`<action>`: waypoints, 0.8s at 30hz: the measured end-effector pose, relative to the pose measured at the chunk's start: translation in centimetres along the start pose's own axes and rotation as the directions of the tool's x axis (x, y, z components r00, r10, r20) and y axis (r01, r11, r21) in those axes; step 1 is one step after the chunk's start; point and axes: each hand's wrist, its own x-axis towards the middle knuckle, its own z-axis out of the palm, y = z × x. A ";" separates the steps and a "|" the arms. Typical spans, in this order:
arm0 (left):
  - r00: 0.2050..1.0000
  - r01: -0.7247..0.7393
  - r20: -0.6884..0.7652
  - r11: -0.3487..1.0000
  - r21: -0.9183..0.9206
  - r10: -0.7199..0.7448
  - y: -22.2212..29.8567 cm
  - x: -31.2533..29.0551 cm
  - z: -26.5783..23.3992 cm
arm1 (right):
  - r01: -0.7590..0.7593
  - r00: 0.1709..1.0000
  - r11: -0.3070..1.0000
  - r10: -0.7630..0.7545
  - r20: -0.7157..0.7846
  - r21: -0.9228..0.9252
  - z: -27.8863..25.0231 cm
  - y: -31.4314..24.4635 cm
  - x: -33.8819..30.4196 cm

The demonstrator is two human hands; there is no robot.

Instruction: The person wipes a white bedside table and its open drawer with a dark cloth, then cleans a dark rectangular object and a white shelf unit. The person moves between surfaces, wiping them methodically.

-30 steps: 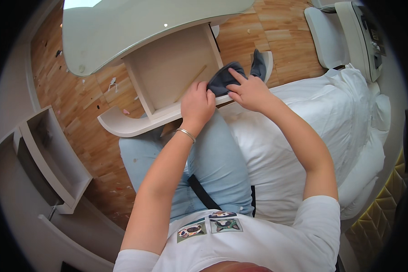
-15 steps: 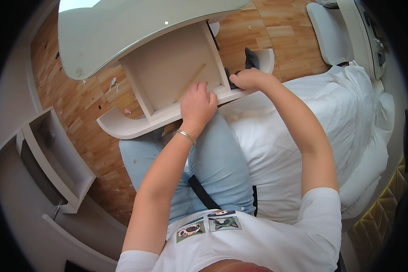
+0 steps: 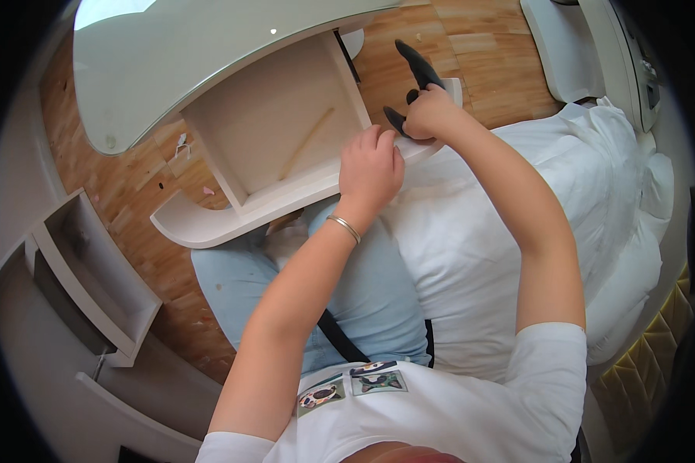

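Observation:
A pale, open drawer [image 3: 286, 202] is pulled out from under a glass-topped white table [image 3: 201, 50]. My left hand [image 3: 372, 166] rests at the drawer's right front corner, its fingers curled over the edge. My right hand [image 3: 434, 114] is just beyond that corner, closed around a dark grey object [image 3: 418, 65]. One long tapered part of it sticks out past the fingers, and a shorter pointed part shows beside the thumb; its middle is hidden in my grip. Inside the drawer, a thin tan streak or strip [image 3: 307, 143] lies slantwise.
My legs in light blue jeans [image 3: 247, 278] are below the drawer front. White bedding [image 3: 486, 239] lies to the right. At the left stands another open drawer unit [image 3: 104, 266]. Small scraps [image 3: 182, 145] lie on the wooden floor [image 3: 471, 54]. A white cabinet [image 3: 622, 62] is at far right.
My left hand has slid right along the drawer front to its corner. My right hand has lifted the dark grey object, and more of it shows. The view has shifted slightly.

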 end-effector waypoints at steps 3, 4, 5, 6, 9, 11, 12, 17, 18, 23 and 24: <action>1.000 0.017 -0.018 1.000 -0.002 -0.017 0.1 0.0 0.2 | -0.005 0.993 0.984 -0.016 -0.119 -0.178 0.6 0.4 0.8; 1.000 0.022 -0.021 1.000 0.003 -0.022 0.1 0.0 0.2 | -0.034 0.985 0.976 -0.004 -0.173 -0.216 1.1 0.5 1.2; 0.999 0.027 -0.025 1.000 0.005 -0.027 0.2 0.0 0.3 | -0.065 0.974 0.965 0.007 -0.225 -0.254 1.6 0.6 1.3; 0.999 0.027 -0.018 1.000 0.001 -0.027 0.3 0.0 0.3 | -0.101 0.961 0.952 0.017 -0.276 -0.290 2.1 0.7 1.3; 0.999 0.041 -0.010 0.999 -0.017 -0.041 0.3 0.0 0.3 | -0.142 0.945 0.962 0.061 -0.322 -0.234 2.4 0.6 -1.2; 0.998 0.060 -0.009 0.997 -0.044 -0.061 0.2 -0.1 0.1 | -0.150 0.923 0.980 0.091 -0.374 -0.132 1.8 0.1 -3.6; 0.997 0.077 -0.004 0.994 -0.081 -0.077 0.1 -0.1 -0.1 | -0.152 0.911 0.985 0.108 -0.398 -0.081 1.7 -0.3 -4.7; 0.990 0.118 -0.021 0.908 -0.402 -0.138 -1.1 -0.5 -1.4 | 0.039 0.772 0.981 0.090 -0.629 0.188 5.6 -2.7 -7.4; 0.990 0.109 -0.040 0.911 -0.398 -0.135 -1.8 -0.9 -2.1 | 0.075 0.707 0.972 0.106 -0.700 0.223 6.1 -3.6 -7.6; 0.974 0.169 -0.088 0.924 -0.344 -0.211 -6.2 -4.2 -7.4 | 0.091 0.632 0.943 0.194 -0.751 0.320 5.5 -8.3 -7.4; 0.971 0.166 -0.114 0.939 -0.300 -0.208 -7.2 -5.0 -8.5 | 0.097 0.609 0.936 0.212 -0.764 0.337 5.3 -9.3 -7.2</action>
